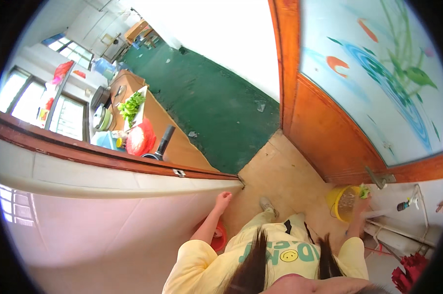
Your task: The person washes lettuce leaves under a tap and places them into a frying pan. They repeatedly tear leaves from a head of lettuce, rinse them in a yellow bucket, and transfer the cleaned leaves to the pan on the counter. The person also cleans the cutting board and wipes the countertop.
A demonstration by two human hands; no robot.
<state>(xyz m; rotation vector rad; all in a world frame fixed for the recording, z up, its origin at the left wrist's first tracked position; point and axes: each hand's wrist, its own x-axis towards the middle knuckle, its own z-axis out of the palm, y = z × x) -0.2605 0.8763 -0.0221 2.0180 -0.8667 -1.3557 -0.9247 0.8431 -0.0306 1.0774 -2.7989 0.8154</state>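
Beige tiles (268, 169) beside green floor (221, 108), left fingers (225, 195) loosely closed, right fingers (366, 201) around green vegetable (363, 191).

The bare left hand (224, 197) is held loosely curled, its bare forearm (210, 225) stretched behind; well to its right, the bare right hand (363, 203) is held closed.

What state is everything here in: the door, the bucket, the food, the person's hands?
Door: open.
Yellow bucket: upright, open-topped.
Left hand: fingers curled, nothing visible in it.
Right hand: holding a green vegetable piece by the bucket.
Leafy greens: loose, lying on the counter side.
Red bag: bulging, contents hidden.
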